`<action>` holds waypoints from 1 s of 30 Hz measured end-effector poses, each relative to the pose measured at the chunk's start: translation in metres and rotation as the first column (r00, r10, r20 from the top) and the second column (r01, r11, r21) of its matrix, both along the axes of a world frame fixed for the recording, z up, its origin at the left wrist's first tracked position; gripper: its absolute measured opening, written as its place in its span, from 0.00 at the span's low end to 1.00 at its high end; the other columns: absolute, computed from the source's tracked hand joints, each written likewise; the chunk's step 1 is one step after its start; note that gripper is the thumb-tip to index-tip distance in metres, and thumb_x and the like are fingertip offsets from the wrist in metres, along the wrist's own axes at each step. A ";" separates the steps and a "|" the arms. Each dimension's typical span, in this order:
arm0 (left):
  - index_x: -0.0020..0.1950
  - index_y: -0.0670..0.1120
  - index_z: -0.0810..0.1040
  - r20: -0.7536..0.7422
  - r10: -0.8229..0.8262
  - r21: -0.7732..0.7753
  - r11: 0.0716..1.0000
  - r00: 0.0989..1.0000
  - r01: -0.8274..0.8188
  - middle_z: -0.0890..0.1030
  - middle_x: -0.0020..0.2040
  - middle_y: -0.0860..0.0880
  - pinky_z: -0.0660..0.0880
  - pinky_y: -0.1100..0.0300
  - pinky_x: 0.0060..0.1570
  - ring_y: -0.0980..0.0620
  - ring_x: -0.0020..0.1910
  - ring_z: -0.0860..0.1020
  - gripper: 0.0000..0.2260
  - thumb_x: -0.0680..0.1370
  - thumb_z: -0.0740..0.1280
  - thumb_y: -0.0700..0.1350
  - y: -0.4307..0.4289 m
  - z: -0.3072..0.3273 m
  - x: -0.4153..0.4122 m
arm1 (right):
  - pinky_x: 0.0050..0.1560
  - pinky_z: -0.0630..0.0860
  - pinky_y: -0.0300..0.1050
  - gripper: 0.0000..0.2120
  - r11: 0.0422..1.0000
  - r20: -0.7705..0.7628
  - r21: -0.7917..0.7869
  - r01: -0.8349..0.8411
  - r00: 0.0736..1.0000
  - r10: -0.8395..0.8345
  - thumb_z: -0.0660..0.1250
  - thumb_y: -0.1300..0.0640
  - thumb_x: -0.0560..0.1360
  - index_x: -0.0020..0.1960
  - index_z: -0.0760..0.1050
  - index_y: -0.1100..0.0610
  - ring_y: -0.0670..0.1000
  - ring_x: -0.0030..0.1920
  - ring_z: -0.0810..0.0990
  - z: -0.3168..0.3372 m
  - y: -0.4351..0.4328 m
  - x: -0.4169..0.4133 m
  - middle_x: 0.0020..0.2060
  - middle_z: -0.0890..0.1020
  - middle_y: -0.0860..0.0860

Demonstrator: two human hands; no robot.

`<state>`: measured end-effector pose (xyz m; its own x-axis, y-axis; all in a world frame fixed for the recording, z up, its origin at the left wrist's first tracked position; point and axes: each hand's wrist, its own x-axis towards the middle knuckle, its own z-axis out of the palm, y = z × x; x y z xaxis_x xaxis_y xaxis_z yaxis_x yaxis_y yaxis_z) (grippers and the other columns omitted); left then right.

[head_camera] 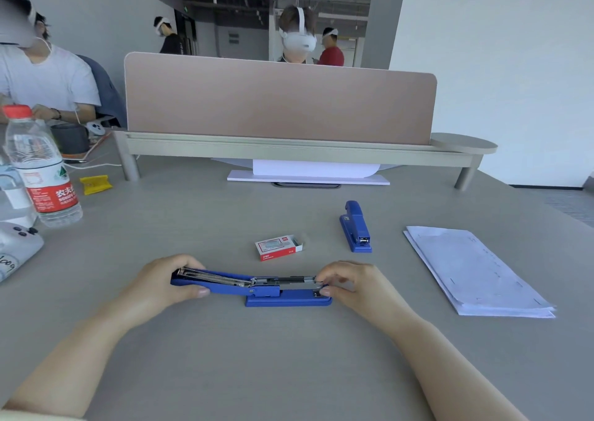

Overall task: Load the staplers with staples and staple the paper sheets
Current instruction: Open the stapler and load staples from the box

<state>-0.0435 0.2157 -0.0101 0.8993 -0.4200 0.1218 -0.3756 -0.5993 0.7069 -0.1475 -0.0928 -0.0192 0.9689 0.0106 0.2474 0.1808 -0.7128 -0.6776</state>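
Note:
A blue stapler [263, 290] lies on the grey table in front of me, swung fully open so its lid points left and its metal staple channel shows. My left hand [164, 284] grips the opened lid. My right hand [348, 284] pinches the front end of the channel with its fingertips. A second blue stapler [355, 227] lies closed farther back on the right. Between them sits a red and white staple box [278, 247] with its end flap open. A stack of white paper sheets [475, 271] rests at the right.
A water bottle [40, 169] with a red cap stands at the left, a yellow object [95, 184] beyond it and a white controller [16, 247] near the left edge. A pink desk divider [279, 99] on a raised shelf closes the back. Other people sit behind.

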 end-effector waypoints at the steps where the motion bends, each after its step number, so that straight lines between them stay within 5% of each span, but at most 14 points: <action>1: 0.39 0.53 0.79 -0.004 0.013 -0.063 0.998 1.000 -0.013 0.81 0.39 0.52 0.69 0.72 0.34 0.61 0.33 0.76 0.11 0.66 0.76 0.39 -0.001 0.003 -0.001 | 0.45 0.71 0.26 0.04 1.000 0.007 -0.010 0.002 1.000 -0.002 0.70 0.61 0.72 0.46 0.81 0.55 0.42 0.46 0.79 -0.001 0.000 0.001 0.44 0.83 0.47; 6: 0.44 0.50 0.75 -0.057 0.085 -0.424 0.900 0.995 -0.101 0.81 0.38 0.52 0.73 0.74 0.34 0.62 0.31 0.77 0.16 0.65 0.75 0.34 -0.015 0.020 -0.010 | 0.47 0.75 0.32 0.04 1.000 0.003 0.022 0.017 1.000 -0.017 0.70 0.62 0.71 0.44 0.81 0.55 0.44 0.44 0.80 -0.001 0.000 0.001 0.43 0.84 0.48; 11: 0.46 0.52 0.77 -0.016 0.031 -0.562 0.826 0.999 -0.035 0.83 0.38 0.61 0.75 0.73 0.39 0.62 0.37 0.79 0.15 0.67 0.73 0.35 -0.049 0.028 -0.022 | 0.50 0.78 0.39 0.07 0.998 -0.015 0.059 0.028 1.000 -0.028 0.70 0.62 0.71 0.42 0.80 0.51 0.45 0.42 0.81 0.000 0.002 0.001 0.42 0.84 0.48; 24: 0.49 0.63 0.78 0.224 -0.108 -0.401 0.896 0.969 0.192 0.78 0.48 0.57 0.74 0.70 0.46 0.56 0.46 0.77 0.19 0.71 0.70 0.37 -0.103 0.022 -0.037 | 0.49 0.77 0.41 0.13 0.996 -0.012 0.073 0.043 0.999 -0.042 0.71 0.61 0.71 0.38 0.77 0.42 0.44 0.41 0.80 0.001 0.004 0.000 0.41 0.83 0.46; 30: 0.59 0.53 0.77 0.277 -0.158 -0.259 0.938 0.948 0.232 0.77 0.54 0.62 0.67 0.73 0.55 0.66 0.58 0.72 0.17 0.73 0.68 0.39 -0.120 0.007 -0.039 | 0.51 0.78 0.41 0.06 0.987 -0.037 0.156 0.028 0.999 -0.022 0.72 0.61 0.70 0.42 0.81 0.50 0.46 0.43 0.81 -0.004 0.001 0.001 0.41 0.83 0.48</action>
<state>-0.0829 0.0959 -0.0028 0.7285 -0.4984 0.4700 -0.6494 -0.2840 0.7054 -0.1461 -0.0919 -0.0234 0.9765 -0.0497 0.2099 0.1384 -0.6019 -0.7865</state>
